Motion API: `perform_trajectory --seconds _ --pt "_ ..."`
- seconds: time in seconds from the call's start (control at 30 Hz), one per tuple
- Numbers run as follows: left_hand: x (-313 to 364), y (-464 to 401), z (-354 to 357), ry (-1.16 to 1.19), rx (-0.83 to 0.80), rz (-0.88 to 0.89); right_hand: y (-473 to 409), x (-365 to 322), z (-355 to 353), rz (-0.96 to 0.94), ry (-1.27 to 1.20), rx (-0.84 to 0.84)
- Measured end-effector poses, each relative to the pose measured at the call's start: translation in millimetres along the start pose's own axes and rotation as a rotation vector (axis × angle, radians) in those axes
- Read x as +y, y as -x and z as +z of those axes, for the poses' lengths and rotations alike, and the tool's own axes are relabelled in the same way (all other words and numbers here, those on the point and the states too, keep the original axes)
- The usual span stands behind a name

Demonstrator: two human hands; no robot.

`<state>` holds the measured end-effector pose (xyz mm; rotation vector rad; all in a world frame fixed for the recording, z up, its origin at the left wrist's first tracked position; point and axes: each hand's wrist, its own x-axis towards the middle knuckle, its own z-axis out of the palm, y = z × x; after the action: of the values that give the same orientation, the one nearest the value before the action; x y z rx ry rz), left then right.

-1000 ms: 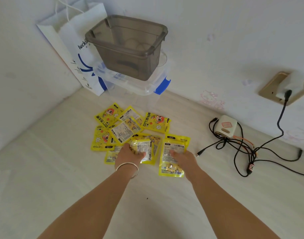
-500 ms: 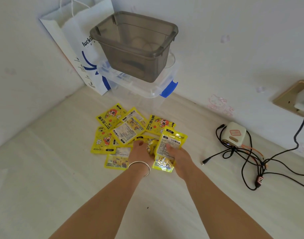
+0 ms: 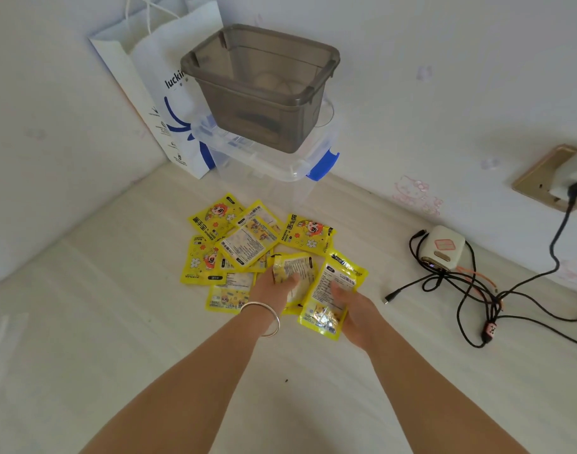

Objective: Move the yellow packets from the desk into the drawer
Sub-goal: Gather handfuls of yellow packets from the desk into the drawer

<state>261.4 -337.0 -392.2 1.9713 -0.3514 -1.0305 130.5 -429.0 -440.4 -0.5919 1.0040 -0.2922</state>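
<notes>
Several yellow packets point(image 3: 244, 244) lie in a loose pile on the pale desk point(image 3: 84, 322). My left hand point(image 3: 272, 291), with a silver bangle on the wrist, grips a crumpled yellow packet point(image 3: 292, 267) at the pile's near edge. My right hand point(image 3: 355, 311) holds a larger yellow packet point(image 3: 333, 290) with the thumb on top, its near end lifted off the desk. No drawer is in view.
A grey plastic bin point(image 3: 261, 90) sits on a clear lidded box point(image 3: 280, 168) with a blue clasp at the back, next to a white paper bag point(image 3: 162, 93). On the right lie a small white device point(image 3: 442, 249) and tangled black cables point(image 3: 470, 290) leading to a wall socket point(image 3: 552, 178).
Both hands closed on packets and drew them together. The right hand's packet slid left from flat on the desk and now tilts up; the left hand's packet is crumpled.
</notes>
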Motion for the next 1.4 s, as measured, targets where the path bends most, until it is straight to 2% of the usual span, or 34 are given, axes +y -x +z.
perform_trajectory --seconds 0.13,0.3,0.63,0.73,0.87,0.97,1.13,1.4 --pt "-8 17 0 0.195 -0.049 -0.137 29 14 -9 -0.036 -0.031 0.029" --pt "-22 43 14 0.445 -0.217 -0.268 81 33 -25 -0.156 -0.109 0.098" --pt "-59 163 92 -0.024 -0.734 -0.076 227 116 -109 -0.394 -0.435 0.475" --pt "-78 210 126 -0.128 -0.836 -0.022 273 149 -141 -0.436 -0.597 0.553" --pt "-107 264 175 -0.3 -0.899 0.047 325 187 -188 -0.504 -0.74 0.642" --pt "-120 309 215 -0.407 -0.941 0.167 360 217 -227 -0.527 -0.838 0.721" --pt "-162 375 293 -0.609 -1.008 0.265 414 267 -303 -0.436 -0.978 0.878" --pt "-237 445 387 -0.84 -1.014 0.35 460 335 -401 -0.277 -1.056 1.053"
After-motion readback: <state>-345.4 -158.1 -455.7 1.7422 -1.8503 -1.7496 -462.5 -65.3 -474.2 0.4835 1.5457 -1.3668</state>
